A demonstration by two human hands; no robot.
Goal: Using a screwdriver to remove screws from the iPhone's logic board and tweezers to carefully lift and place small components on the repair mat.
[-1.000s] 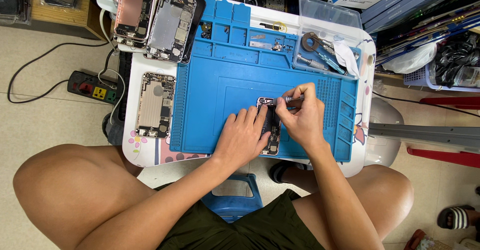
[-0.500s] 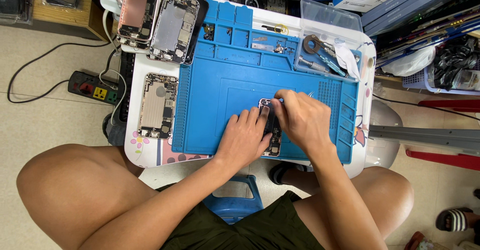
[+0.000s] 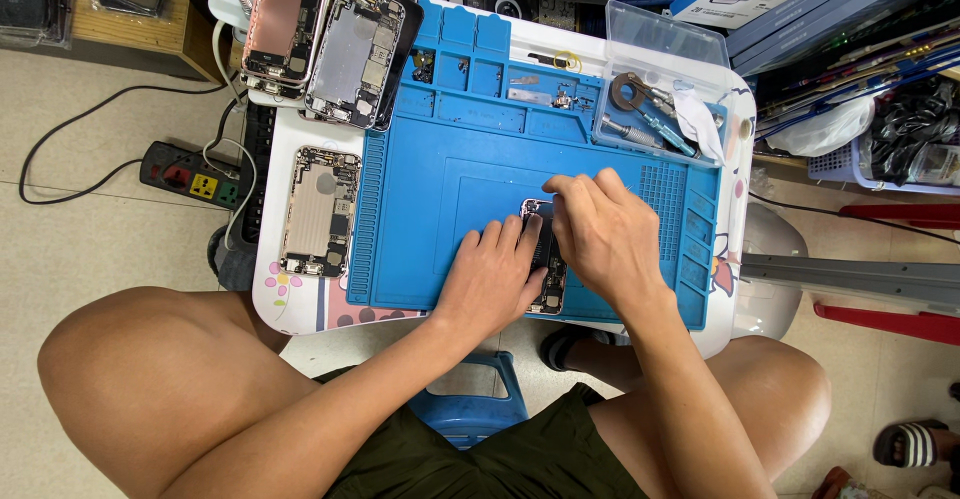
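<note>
Sits low over a blue plastic stool (image 3: 470,399), bare knees either side. Works on an opened phone (image 3: 548,294), lying lengthwise near the front middle of the mat (image 3: 440,189), mostly hidden under both hands. Steadies it with the left hand (image 3: 490,279): fingers (image 3: 505,234) stretched out flat and unclenched, pressing on the phone's left edge. Bends the right hand (image 3: 605,239) over the top end, fingertips (image 3: 560,194) drawn together at the upper corner; cannot tell whether these pinch a small tool or part.

Looks like fine work inside the casing, mid-step. Calls next for a light, steady touch and a firm hold-down, given tiny parts and a slick metal shell.

Shows soft, matte blue rubber in the mat, with moulded pockets along the back and ribbing at the right. Carries it all on a white, rounded bench (image 3: 300,314) with cartoon prints. Keeps a gutted silvery shell (image 3: 318,209) left of the mat, two more shells (image 3: 355,54) at the back left. Holds metal tools and white cloth in a clear lidded tray (image 3: 660,109). Leaves a dark power strip (image 3: 195,184) on the tiled floor.
</note>
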